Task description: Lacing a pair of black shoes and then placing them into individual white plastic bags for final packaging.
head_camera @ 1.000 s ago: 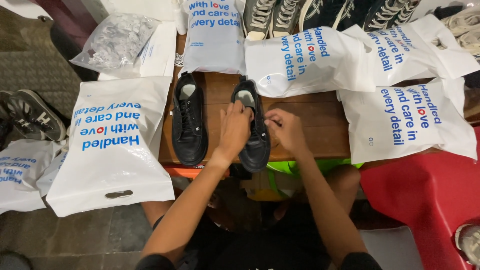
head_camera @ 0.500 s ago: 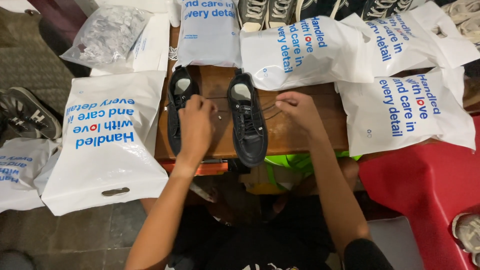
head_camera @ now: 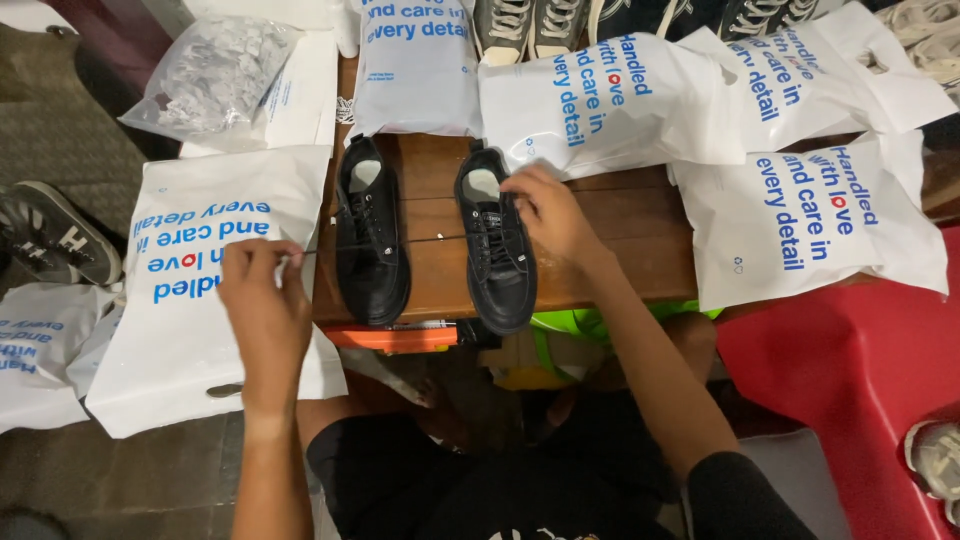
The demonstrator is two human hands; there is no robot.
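The wooden bench [head_camera: 640, 215] carries the work; white printed plastic bags [head_camera: 610, 95] cover its far edge and right end, and one large white bag [head_camera: 200, 290] hangs off its left edge. More pairs of shoes [head_camera: 530, 25] line the far edge behind the bags, and a clear bag of small pale pieces [head_camera: 205, 75] lies beyond the far left corner.

Two black lace-up shoes stand side by side near the left end of the bench, toes toward the near edge. The left shoe [head_camera: 370, 240] stands untouched. The right shoe [head_camera: 495, 245] is the one in hand.

Change since half a second ago: the left hand [head_camera: 262, 300] has moved from a position over the left shoe, out past the left edge of the bench, and is now above the large white bag. A thin black lace [head_camera: 390, 243] now runs taut from its fingers, across the left shoe, to the right shoe. The shoes themselves have not shifted.

Left hand: thumb and fingers pinched closed on the lace end. Right hand [head_camera: 545, 215]: fingers closed at the eyelets near the collar of the right shoe; whether they pinch the other lace end or only steady the shoe cannot be told.

Judgement: the longer drawn lace indicates a length has been pulled through an eyelet, so the lacing of the right shoe is under way, not finished.
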